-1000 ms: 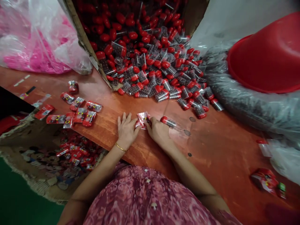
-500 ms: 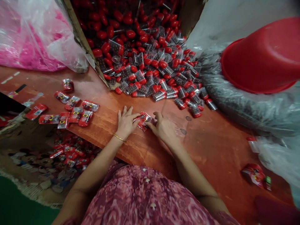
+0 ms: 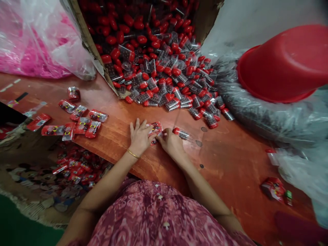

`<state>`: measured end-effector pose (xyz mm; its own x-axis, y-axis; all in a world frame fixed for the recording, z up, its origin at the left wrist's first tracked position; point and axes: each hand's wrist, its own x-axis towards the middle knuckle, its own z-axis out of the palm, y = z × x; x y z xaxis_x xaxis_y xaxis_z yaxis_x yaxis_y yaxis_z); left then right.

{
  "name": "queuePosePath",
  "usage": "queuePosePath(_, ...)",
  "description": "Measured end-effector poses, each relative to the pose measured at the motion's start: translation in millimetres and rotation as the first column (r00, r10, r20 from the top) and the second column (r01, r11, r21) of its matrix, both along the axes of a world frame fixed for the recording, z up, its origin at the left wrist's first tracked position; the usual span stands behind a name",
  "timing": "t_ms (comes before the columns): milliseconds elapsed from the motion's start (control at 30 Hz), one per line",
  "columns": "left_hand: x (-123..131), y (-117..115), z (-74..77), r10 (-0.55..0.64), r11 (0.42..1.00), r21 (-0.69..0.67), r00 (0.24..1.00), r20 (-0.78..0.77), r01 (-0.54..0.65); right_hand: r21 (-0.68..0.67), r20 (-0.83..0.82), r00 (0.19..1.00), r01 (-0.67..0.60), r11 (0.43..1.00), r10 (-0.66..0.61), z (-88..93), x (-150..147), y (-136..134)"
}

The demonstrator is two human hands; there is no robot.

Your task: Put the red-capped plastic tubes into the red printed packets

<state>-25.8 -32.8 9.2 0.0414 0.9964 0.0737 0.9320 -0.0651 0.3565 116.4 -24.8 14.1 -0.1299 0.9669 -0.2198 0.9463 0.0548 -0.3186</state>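
A flat red printed wrapper lies on the table under my fingertips. My left hand has its thumb and forefinger on the wrapper's left side, while its other fingers spread over the wood. From the right, my right hand pinches the wrapper's lower right edge between thumb and curled forefinger. Just beyond its knuckles lies a small clear container with a red cap, dark inside and apart from the wrapper. Several wrapped red packs are grouped on the table to the left.
A cardboard box spills red-capped containers onto the reddish table. A red tub rests upside down on a plastic bag. Below left, another box holds red packs. A bag of pink pieces stands back left.
The red-capped container now shows on the table beyond my right hand. My right hand has shifted slightly left and its fingers have curled in at the wrapper. The view has moved a little.
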Motion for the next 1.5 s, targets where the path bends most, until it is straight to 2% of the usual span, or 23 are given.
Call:
queuePosePath(167, -3, 3, -0.4, -0.101, 0.989, -0.099, 0.994, 0.051, 0.105, 0.032, 0.005, 0.999, -0.051, 0.998, 0.051, -3.4, 6, -4)
queuePosePath(300, -8, 6, -2.6, -0.166, 0.984, -0.059, 0.986, 0.028, 0.168, 0.024, 0.033, 0.999, -0.007, 1.0, 0.006, -3.8, 6, -11)
queuePosePath(400, -10, -3, -7.3, -0.164, 0.986, 0.003, 0.986, 0.028, 0.164, 0.028, 0.007, 1.0, 0.006, 1.0, -0.006, -4.7, 8, -15)
queuePosePath(567, -6, -13, -10.0, -0.117, 0.993, -0.006, 0.99, 0.073, 0.118, 0.051, -0.082, 0.996, -0.028, 0.998, 0.032, -11.6, 14, -17)
queuePosePath(667, -5, -12, -8.7, -0.124, 0.992, 0.042, 0.987, 0.102, 0.12, 0.163, -0.241, 0.967, -0.04, 0.986, 0.079, -19.3, 22, -20)
queuePosePath(733, -7, -11, -7.2, -0.145, 0.988, 0.079, 0.981, 0.13, 0.136, 0.278, -0.348, 0.924, -0.06, 0.959, 0.158, -23.7, 27, -24)
queuePosePath(800, -9, -11, -4.7, -0.184, 0.981, 0.087, 0.97, 0.159, 0.172, 0.371, -0.411, 0.88, -0.079, 0.925, 0.24, -25.6, 32, -28)
queuePosePath(867, -11, -11, -0.6, -0.225, 0.974, 0.08, 0.956, 0.189, 0.214, 0.405, -0.454, 0.848, -0.076, 0.911, 0.273, -24.3, 35, -29)
queuePosePath(1033, -10, -6, 14.4, -0.32, 0.946, 0.031, 0.918, 0.234, 0.322, 0.322, -0.538, 0.815, -0.038, 0.946, 0.216, -12.0, 35, -19)
queuePosePath(1200, -11, 7, 25.2, -0.368, 0.917, -0.068, 0.9, 0.236, 0.393, 0.24, -0.483, 0.851, -0.096, 0.966, 0.204, -5.4, 32, -1)
queuePosePath(1267, -13, 12, 26.5, -0.373, 0.901, -0.126, 0.888, 0.268, 0.416, 0.228, -0.488, 0.849, -0.101, 0.968, 0.204, -5.4, 32, 5)
queuePosePath(1367, -13, 19, 25.0, -0.349, 0.903, -0.141, 0.884, 0.31, 0.406, 0.227, -0.5, 0.836, -0.127, 0.966, 0.228, -6.1, 35, 11)
queuePosePath(1500, -9, 29, 20.4, -0.324, 0.928, -0.124, 0.924, 0.202, 0.353, 0.274, -0.445, 0.885, -0.009, 0.962, 0.135, -7.3, 38, 17)
